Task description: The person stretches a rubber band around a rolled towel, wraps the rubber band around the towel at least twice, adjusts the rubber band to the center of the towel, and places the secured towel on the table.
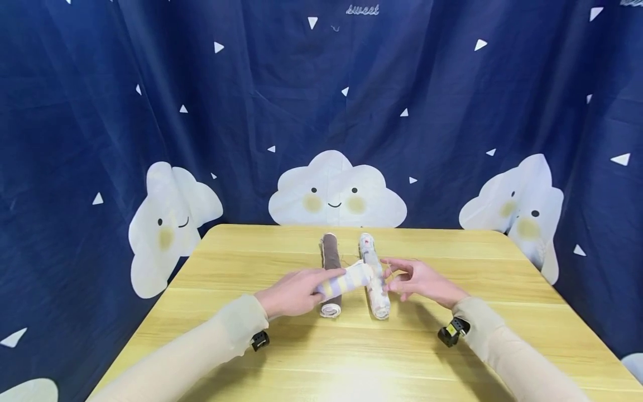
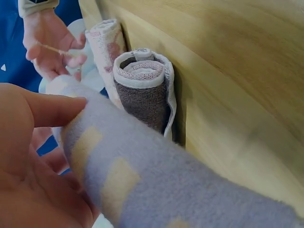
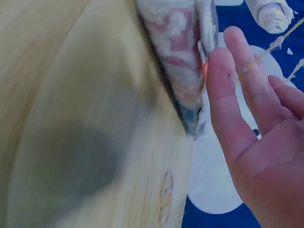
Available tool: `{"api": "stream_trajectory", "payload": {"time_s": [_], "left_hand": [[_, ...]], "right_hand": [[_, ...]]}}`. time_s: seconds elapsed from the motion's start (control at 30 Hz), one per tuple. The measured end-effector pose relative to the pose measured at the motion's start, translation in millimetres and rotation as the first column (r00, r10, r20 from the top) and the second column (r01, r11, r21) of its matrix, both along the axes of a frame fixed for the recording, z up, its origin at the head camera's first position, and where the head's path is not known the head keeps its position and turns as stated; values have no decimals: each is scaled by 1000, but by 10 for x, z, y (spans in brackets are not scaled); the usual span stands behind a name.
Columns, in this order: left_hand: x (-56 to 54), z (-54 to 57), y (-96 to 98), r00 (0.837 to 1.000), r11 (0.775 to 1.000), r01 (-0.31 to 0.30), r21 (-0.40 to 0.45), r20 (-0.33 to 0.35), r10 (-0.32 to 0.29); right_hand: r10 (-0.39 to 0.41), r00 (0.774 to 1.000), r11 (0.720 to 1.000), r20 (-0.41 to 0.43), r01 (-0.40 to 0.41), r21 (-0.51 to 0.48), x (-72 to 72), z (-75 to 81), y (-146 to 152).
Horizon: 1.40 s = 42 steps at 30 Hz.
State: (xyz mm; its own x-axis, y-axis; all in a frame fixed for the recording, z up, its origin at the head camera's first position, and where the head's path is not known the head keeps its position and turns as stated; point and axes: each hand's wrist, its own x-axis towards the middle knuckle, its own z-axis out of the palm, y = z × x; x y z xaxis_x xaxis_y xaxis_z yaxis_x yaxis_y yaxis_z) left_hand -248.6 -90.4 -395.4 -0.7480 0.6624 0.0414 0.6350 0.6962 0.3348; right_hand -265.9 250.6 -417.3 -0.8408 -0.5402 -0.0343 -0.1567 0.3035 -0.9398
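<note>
My left hand (image 1: 296, 291) grips a rolled towel (image 1: 346, 281) with lilac and yellow checks, thumb and fingers around one end. The roll is tilted above two others on the table. Below it lies a dark brown rolled towel (image 2: 142, 102) with white edging. Beside that is a white rolled towel (image 1: 377, 285) with pinkish patches. My right hand (image 1: 419, 282) is just right of the white roll, fingers spread and mostly straight. A thin yellowish string (image 3: 278, 42) stretches across its fingers; its far end is out of the right wrist view.
The wooden table (image 1: 301, 357) carries the rolls near its far side. A looped string (image 3: 165, 197) lies on the tabletop beyond my right hand. A dark blue curtain (image 1: 241, 123) with white clouds and triangles hangs behind and around the table. Each wrist wears a small black camera (image 1: 454, 330).
</note>
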Motion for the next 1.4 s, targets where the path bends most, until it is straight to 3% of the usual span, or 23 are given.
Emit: {"api": "stream_trajectory", "payload": {"time_s": [0.33, 0.5, 0.77, 1.0, 1.4], "left_hand": [[33, 22, 29, 997, 997, 77, 29, 8, -77], [46, 11, 44, 994, 994, 110, 27, -20, -109], [24, 2, 18, 990, 992, 119, 45, -75, -115], [53, 60, 38, 988, 989, 138, 49, -81, -134], [64, 83, 95, 974, 987, 159, -19, -159, -160]], "right_hand": [[6, 1000, 1000, -16, -6, -26, -49, 62, -233], [30, 999, 999, -20, -30, -38, -86, 68, -326], [52, 999, 994, 9, -51, -101, -54, 53, -325], [82, 997, 990, -2, -82, -114, -35, 90, -409], [67, 997, 992, -35, -70, -100, -30, 93, -471]]}}
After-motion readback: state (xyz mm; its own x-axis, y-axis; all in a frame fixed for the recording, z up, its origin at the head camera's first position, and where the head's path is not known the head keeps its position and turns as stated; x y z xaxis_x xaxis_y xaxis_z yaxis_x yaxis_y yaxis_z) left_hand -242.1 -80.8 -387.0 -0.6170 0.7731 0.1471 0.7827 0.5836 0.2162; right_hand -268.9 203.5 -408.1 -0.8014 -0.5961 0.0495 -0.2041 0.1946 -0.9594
